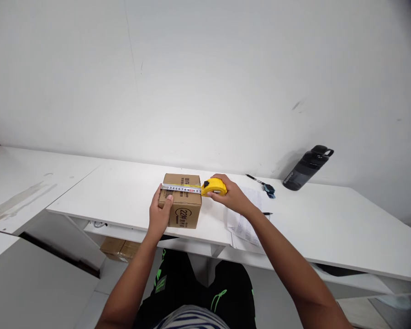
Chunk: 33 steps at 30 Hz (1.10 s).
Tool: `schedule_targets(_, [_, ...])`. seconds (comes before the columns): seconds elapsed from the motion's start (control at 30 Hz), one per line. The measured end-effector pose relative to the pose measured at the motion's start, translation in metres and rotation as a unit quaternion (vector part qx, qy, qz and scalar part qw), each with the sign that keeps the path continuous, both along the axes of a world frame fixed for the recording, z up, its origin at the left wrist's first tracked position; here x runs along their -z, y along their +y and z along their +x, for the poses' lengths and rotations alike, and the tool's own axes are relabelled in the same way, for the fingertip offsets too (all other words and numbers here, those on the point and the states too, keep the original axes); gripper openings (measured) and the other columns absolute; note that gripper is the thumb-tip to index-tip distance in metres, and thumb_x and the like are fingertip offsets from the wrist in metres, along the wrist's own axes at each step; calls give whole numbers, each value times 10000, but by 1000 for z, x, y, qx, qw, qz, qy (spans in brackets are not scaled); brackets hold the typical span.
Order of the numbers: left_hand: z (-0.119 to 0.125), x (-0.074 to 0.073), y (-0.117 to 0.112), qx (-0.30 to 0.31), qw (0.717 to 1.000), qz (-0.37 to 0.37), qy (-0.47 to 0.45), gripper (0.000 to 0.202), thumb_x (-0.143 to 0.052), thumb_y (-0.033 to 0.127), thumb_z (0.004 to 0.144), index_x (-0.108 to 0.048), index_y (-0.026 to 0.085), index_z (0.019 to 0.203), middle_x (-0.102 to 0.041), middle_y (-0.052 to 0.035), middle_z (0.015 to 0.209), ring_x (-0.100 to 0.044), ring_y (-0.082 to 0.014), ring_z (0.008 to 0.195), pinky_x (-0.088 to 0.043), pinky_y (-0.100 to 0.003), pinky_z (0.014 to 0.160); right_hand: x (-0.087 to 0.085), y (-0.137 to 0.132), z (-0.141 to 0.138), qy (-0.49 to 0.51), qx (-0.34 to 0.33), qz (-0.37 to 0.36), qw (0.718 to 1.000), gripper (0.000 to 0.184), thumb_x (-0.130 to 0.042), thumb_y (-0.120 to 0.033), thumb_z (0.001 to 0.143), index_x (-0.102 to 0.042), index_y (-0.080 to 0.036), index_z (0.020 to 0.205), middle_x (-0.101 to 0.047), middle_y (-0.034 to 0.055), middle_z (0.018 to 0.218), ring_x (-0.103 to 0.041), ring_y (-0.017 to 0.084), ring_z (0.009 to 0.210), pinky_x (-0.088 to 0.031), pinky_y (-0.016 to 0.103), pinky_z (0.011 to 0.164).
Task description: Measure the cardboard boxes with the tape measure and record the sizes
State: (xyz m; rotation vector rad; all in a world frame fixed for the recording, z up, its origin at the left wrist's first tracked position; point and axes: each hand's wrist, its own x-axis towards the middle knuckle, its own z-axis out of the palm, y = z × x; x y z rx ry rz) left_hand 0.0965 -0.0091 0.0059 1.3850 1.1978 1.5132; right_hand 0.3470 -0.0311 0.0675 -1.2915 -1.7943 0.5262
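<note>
A small brown cardboard box (188, 217) with dark printing stands on the white desk near its front edge. Across its top lies the pulled-out blade of a yellow tape measure (215, 186). My right hand (231, 194) is closed around the tape measure's case, just off the box's right side. At the box's left side, my left hand (160, 212) grips the box, thumb on top by the blade. Its fingers reach the blade's end at the top left edge; how they hold it is partly hidden.
Right of the box lie printed papers (243, 224), partly under my right arm, and a pen (267, 213). Farther back are another pen (255, 179) and a small dark object (269, 190). A black bottle (306, 168) stands by the wall. Cardboard boxes (118, 249) sit below the desk.
</note>
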Motion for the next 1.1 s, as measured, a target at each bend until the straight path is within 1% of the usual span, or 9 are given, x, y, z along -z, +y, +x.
schedule_targets(0.13, [0,-1,0,-5,1000,4,2,599,-605,436,864,-472,221,1407,-568,-97,1365,-548,-254,1240,-445,-377,1047,-1,-3,-2,-11,2,6,1000,415,-656,-417,774,-516,-272,1136,-625,46,1037,-597,196,808,-495,330,668])
schedule_targets(0.27, [0,-1,0,-3,1000,-7,-3,584,-610,434,861,-488,234,1396,-585,-94,1348,-575,-260,1207,-477,-383,1012,-4,-4,-2,-24,3,-4,1000,422,-645,-420,773,-514,-266,1143,-629,55,1039,-602,208,818,-497,343,669])
schedule_targets(0.33, [0,-2,0,-5,1000,-7,1,572,-607,429,864,-494,236,1391,-592,-89,1341,-581,-258,1201,-482,-378,1008,-4,-3,-2,-18,3,-10,1000,426,-642,-419,772,-511,-264,1148,-629,55,1032,-605,208,821,-500,344,673])
schedule_targets(0.5, [1,-3,0,-18,1000,7,16,558,-602,398,870,-499,217,1388,-591,-89,1345,-555,-256,1236,-446,-380,1052,-1,-1,-1,16,2,-11,1000,432,-654,-419,765,-505,-268,1142,-624,47,1020,-604,197,807,-503,332,667])
schedule_targets(0.67, [2,-3,-1,-17,1000,12,15,560,-605,406,868,-504,213,1384,-597,-94,1335,-562,-261,1229,-426,-396,1071,0,-1,-1,22,1,-17,1000,423,-663,-405,766,-503,-271,1134,-623,39,1009,-597,187,798,-494,319,665])
schedule_targets(0.8, [2,-4,-1,-21,999,14,24,553,-597,403,872,-506,207,1381,-586,-93,1349,-545,-258,1248,-416,-390,1080,0,-1,-1,24,2,-17,1000,428,-662,-421,766,-504,-268,1133,-617,43,1026,-595,189,816,-492,321,675])
schedule_targets(1.0, [2,-5,-1,-16,1000,1,20,559,-595,403,874,-494,220,1393,-587,-88,1346,-558,-255,1229,-440,-381,1056,-1,-2,-2,28,7,-26,999,449,-662,-438,758,-502,-266,1141,-623,43,1002,-595,189,796,-494,326,667])
schedule_targets(1.1, [1,-4,-2,-14,1000,9,17,564,-599,410,872,-493,226,1394,-583,-88,1352,-555,-260,1233,-437,-381,1058,0,-3,-3,28,8,-27,999,452,-667,-443,761,-501,-266,1142,-620,41,1002,-595,187,796,-492,320,663])
